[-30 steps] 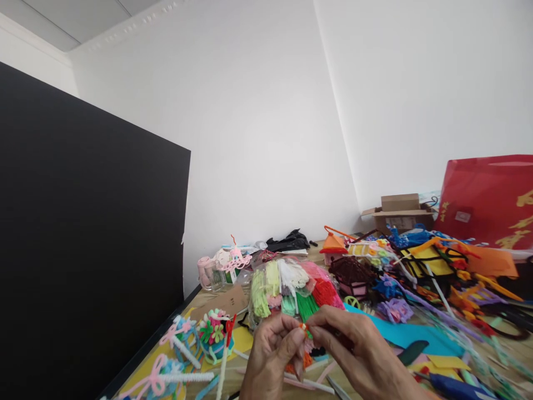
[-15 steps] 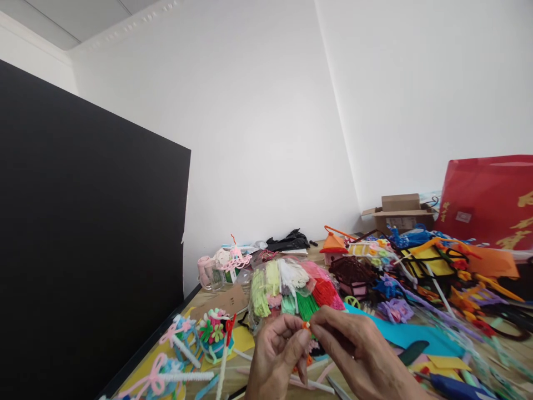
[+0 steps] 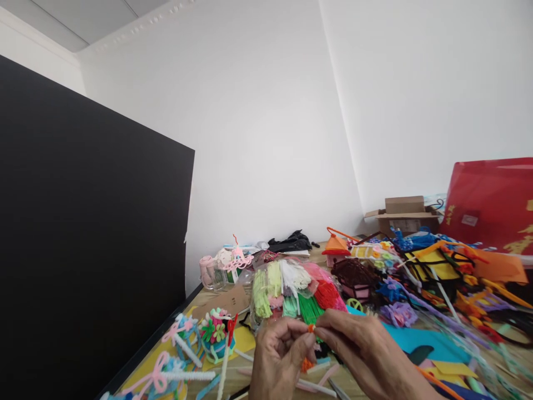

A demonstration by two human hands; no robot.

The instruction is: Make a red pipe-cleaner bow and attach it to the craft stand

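My left hand (image 3: 281,355) and my right hand (image 3: 366,353) meet low in the middle of the view, fingertips pinched together on a small orange pipe-cleaner piece (image 3: 310,328). More orange fuzz (image 3: 306,364) shows under my left thumb. Just behind my hands lies a clear bag of pipe cleaners (image 3: 293,291) in yellow-green, white, green, pink and red.
A black board (image 3: 91,244) stands along the left. The wooden table (image 3: 220,300) holds pipe-cleaner crafts: a flower pot (image 3: 214,333), a pink mug shape (image 3: 208,272), a brown basket (image 3: 353,275), a tangled colourful heap (image 3: 441,272). A red bag (image 3: 493,203) and a cardboard box (image 3: 402,214) stand behind.
The camera tilted up and right slightly, so everything sits a little lower. My hands stay pinched together on the orange piece, shifted slightly right.
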